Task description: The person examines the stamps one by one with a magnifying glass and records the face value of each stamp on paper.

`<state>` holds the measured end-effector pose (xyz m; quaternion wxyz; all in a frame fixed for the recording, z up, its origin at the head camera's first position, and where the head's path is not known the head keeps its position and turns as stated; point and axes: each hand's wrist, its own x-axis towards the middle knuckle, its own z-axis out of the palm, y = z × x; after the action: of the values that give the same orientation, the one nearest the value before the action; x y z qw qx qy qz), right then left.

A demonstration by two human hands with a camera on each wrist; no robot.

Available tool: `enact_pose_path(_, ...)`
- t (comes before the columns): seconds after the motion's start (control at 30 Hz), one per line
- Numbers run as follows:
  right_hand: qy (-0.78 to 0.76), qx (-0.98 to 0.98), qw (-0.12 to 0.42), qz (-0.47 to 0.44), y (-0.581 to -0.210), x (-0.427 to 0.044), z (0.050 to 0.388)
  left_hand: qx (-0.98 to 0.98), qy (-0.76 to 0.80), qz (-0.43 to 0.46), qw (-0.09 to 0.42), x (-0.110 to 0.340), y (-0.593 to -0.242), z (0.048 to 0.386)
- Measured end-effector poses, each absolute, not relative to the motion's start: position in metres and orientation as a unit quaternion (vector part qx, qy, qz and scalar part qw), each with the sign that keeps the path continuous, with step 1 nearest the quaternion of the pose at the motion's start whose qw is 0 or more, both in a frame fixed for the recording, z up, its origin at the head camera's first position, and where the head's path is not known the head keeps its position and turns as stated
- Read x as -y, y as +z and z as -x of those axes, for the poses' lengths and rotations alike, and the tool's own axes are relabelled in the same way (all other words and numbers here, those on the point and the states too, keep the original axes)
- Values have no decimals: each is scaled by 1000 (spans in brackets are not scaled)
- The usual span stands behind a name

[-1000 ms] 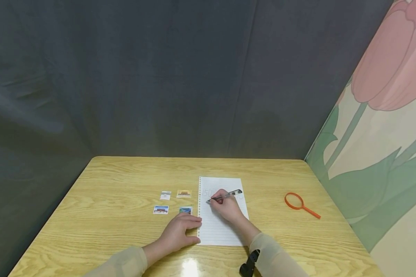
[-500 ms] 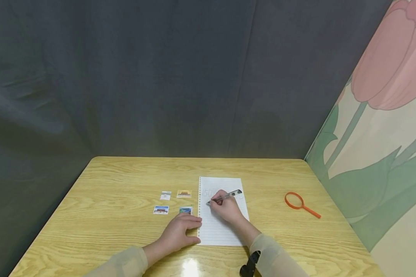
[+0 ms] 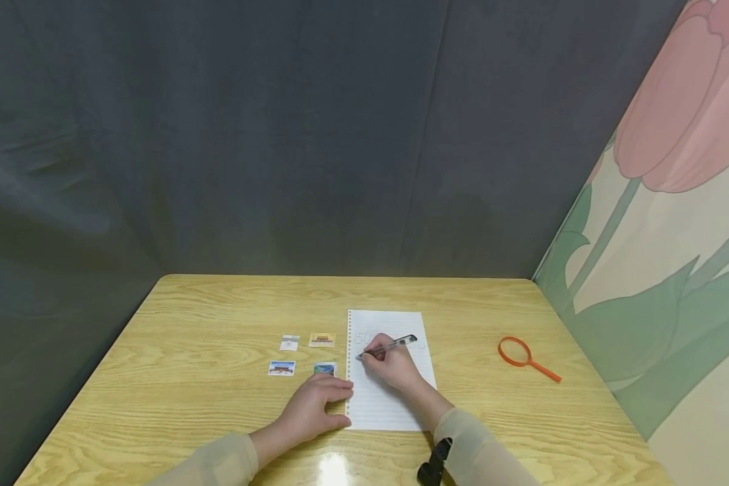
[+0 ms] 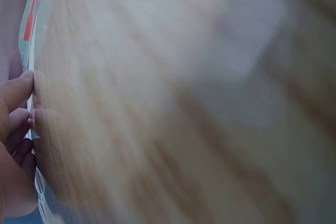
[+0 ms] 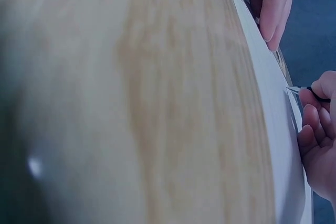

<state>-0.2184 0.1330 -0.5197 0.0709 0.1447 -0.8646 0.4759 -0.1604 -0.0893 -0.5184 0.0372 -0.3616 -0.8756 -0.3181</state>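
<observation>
Pen [image 3: 396,345]: above the upper half of the paper [image 3: 373,408], left of its middle. Lies aslant, point toward the punched left edge, cap end up and to the right. Right wrist view: tip at the sheet surface; contact too small to confirm.

Right hand [image 3: 393,366]: pinches the pen between thumb and fingers near the tip, remaining fingers curled beneath, side of the hand over the sheet.

Left hand [image 3: 316,407]: fingers extended, thumb set apart from them with a gap between; fingertips and thumb tip at the paper's left edge. Holds nothing in its grasp.

Paper: ruled, flat, row of holes down the left side. Faint large handwriting near the top, partly hidden by the right hand.

Left of the paper, four small picture cards in two rows: a pale one [image 3: 289,343], a yellow one [image 3: 322,340], a blue-and-red one [image 3: 281,368], a blue-green one [image 3: 325,368]. Lower edge of the last is covered by the left hand.

Magnifier [image 3: 529,363]: orange, well right of the paper, handle toward the near right.

Table [image 3: 158,385]: wood grain. Behind it, dark curtain [image 3: 279,148]; at right, tulip mural [image 3: 668,128].
</observation>
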Motion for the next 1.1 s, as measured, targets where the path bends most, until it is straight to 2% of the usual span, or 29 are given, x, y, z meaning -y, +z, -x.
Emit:
enact_pose_path(0.43, 466, 872, 48, -142, -514, -143, 209, 876, -315, 363, 45, 90, -520, 161)
enact_pose_path(0.77, 477, 861, 19, -175, -514, -140, 204, 869, -311, 378, 68, 90, -521, 161)
enact_pose_path(1.1, 451, 878, 38, -157, -517, -134, 208, 872, -316, 372, 49, 90, -518, 161)
